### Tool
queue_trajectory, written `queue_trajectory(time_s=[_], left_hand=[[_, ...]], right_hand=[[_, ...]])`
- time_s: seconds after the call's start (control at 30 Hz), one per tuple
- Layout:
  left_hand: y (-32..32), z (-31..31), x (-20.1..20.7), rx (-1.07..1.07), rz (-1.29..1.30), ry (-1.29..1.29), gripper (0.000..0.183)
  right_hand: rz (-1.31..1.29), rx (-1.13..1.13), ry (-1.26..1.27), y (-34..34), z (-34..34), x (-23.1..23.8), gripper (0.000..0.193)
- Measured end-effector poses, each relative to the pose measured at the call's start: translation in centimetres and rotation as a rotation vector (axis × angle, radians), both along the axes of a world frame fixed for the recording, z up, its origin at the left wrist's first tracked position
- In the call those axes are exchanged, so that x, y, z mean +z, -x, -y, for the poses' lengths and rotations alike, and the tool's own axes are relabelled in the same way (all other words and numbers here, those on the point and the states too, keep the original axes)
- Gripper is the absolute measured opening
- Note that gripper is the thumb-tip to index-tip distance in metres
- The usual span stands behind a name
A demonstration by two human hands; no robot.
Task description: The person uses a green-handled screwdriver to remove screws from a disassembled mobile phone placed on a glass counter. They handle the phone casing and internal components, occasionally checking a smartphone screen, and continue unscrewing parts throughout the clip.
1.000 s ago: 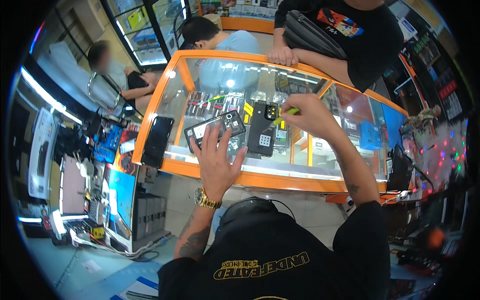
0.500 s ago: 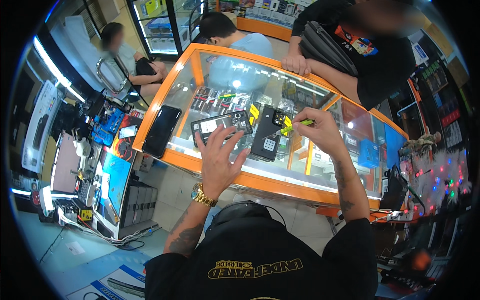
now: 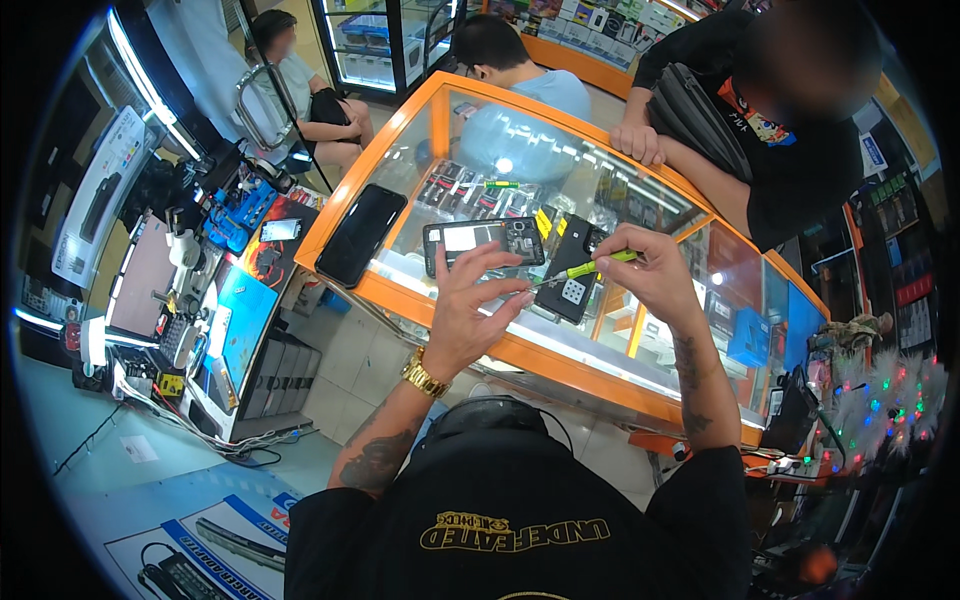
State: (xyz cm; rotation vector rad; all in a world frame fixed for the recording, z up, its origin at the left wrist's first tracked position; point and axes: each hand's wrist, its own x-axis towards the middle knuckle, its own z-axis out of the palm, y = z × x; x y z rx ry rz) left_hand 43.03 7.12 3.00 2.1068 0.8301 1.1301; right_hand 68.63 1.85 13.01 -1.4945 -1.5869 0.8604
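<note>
In my right hand (image 3: 650,272) is a slim yellow-green screwdriver (image 3: 582,270), its shaft pointing left. My left hand (image 3: 470,315) brings thumb and forefinger together at the screwdriver's tip; whatever is pinched there is too small to make out. Just beyond those fingers lies an opened phone (image 3: 465,238), its inner parts and pale battery label showing. A black phone back cover (image 3: 560,302) with a pale patterned square rests under the screwdriver, partly hidden by my right hand. All of these are on the glass counter (image 3: 420,285).
A black smartphone (image 3: 362,235) lies at the counter's left end. Another green screwdriver (image 3: 500,184) shows farther back. Across the counter, a person's hands (image 3: 637,143) rest on the orange edge; another person sits behind it. A workbench with a blue mat (image 3: 243,300) stands left.
My left hand has moved from spread fingers over the opened phone to a pinch at the screwdriver's tip. The screwdriver has lifted off the back cover. The whole view has shifted rightward.
</note>
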Motion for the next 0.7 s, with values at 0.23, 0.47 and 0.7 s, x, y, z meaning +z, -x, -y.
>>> queue_trajectory(time_s=[0.23, 0.47, 0.7], left_hand=[[-0.12, -0.04, -0.3, 0.026, 0.012, -0.018, 0.01], [-0.16, -0.05, -0.33, 0.029, 0.001, -0.034, 0.009], [-0.11, -0.1, -0.41, 0.038, 0.025, -0.022, 0.009]], right_hand=[[0.035, 0.019, -0.049, 0.1, -0.05, 0.12, 0.012], [0.15, 0.048, -0.117, 0.64, 0.15, 0.53, 0.01], [0.14, 0.051, -0.198, 0.75, 0.27, 0.76, 0.009]])
